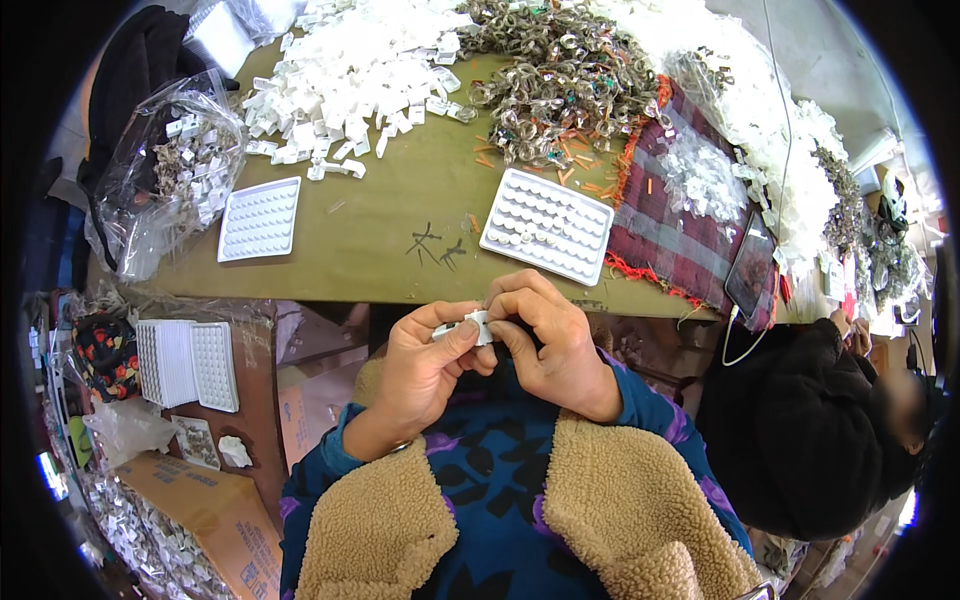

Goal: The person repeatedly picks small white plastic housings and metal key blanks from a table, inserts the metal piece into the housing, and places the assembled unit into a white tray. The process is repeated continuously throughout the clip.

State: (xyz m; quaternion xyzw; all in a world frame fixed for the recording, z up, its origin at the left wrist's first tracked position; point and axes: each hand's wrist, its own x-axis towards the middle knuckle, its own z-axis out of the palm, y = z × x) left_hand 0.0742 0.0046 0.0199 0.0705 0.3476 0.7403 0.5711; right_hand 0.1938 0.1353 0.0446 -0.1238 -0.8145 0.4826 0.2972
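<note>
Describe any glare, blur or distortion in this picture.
Head view: fisheye curvature, black corners. Head view: white pile at upper left nearly washed out, highlights on the clear bag. Head view: left hand and right hand reasonably sharp; small white piece they hold lacks fine detail; co-worker's head blurred.

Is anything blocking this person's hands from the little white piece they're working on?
Nothing visible is. The left hand and right hand both hold the small white piece between them, in front of the green table.
</note>
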